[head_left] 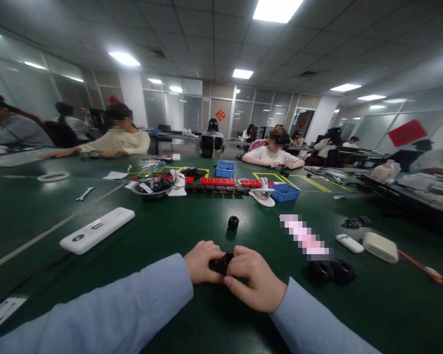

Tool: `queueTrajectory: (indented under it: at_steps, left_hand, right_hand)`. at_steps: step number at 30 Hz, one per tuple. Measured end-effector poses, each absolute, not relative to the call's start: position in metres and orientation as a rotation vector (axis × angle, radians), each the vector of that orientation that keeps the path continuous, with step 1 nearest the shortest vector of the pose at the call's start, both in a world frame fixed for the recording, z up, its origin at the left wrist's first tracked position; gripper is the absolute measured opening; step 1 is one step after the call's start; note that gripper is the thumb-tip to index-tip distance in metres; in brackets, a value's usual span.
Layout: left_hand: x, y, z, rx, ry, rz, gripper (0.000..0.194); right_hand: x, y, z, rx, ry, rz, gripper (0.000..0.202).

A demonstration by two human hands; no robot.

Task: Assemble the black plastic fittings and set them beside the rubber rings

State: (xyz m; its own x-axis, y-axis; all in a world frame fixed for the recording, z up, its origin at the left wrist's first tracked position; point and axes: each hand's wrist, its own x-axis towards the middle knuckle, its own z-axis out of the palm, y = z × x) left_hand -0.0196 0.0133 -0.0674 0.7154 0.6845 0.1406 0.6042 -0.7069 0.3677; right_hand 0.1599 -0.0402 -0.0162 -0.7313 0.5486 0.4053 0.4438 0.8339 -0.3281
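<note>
Low over the near part of the green table [192,221], my left hand [205,263] and my right hand [256,278] meet around a small black part [224,263]. The left thumb and fingers close on it from the left. My right fingers are curled against its right side and hide much of it, so its exact kind does not show. Just beyond my hands a black ribbed ring-shaped part [233,223] stands on the table. Two larger black ring-shaped parts [332,271] lie side by side to the right of my right hand.
On the left are a white oblong device [98,230] and a wrench [85,193]. Ahead stand a bowl of black pieces [153,187], a row of red blocks [217,183], a white clamp [263,192] and blue bins [285,192]. A cream case [380,247] lies right. Co-workers sit beyond.
</note>
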Motion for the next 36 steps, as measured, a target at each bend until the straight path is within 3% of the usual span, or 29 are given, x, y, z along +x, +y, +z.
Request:
queueTrajectory:
  at_steps: [21,26,30,36]
  left_hand:
    - [-0.020,0.011,-0.062,2.617,1.061,0.340,0.037]
    - [-0.020,0.010,-0.060,2.596,1.056,0.343,0.034]
    - [-0.019,0.010,-0.060,2.599,1.067,0.342,0.034]
    - [-0.019,0.011,-0.064,2.626,1.078,0.357,0.034]
  right_hand:
    - [0.174,-0.020,-0.024,-1.211,-2.477,0.219,0.051]
    - [0.171,-0.022,-0.023,-1.345,-2.319,0.194,0.043]
    - [0.169,-0.026,-0.019,-1.277,-2.215,0.208,0.023]
    - [0.163,-0.032,-0.018,-1.228,-2.283,0.257,0.033]
